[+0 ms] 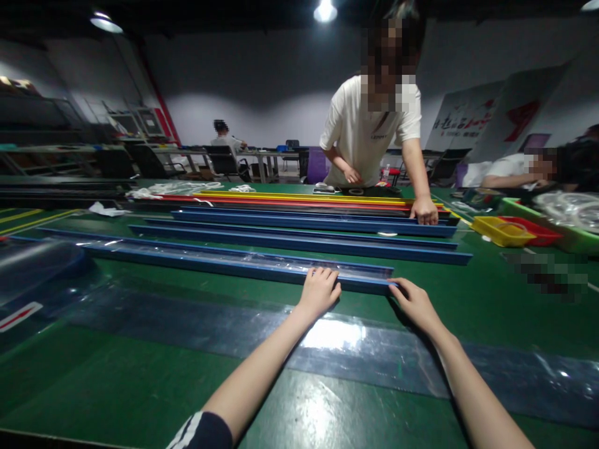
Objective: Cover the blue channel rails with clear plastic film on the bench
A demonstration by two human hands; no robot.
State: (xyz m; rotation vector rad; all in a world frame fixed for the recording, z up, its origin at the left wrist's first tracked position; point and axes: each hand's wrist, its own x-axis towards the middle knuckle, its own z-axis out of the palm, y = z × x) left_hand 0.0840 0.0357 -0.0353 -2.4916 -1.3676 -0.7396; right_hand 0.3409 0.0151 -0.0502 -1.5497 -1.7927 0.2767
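On green table (140,386), near edge: left hand (319,290), fingers together, flat on top of nearest blue rail (224,262), close to its right end. Right hand (414,302), fingers extended, tips touching that end; grip not clamped. Clear film (262,259) loosely over rail, more sheet (337,340) beneath wrists. Beyond: parallel blue rails (299,240), co-worker's hand (425,211) resting on one. Risk: slick film letting rail slide or skew under palm pressure.
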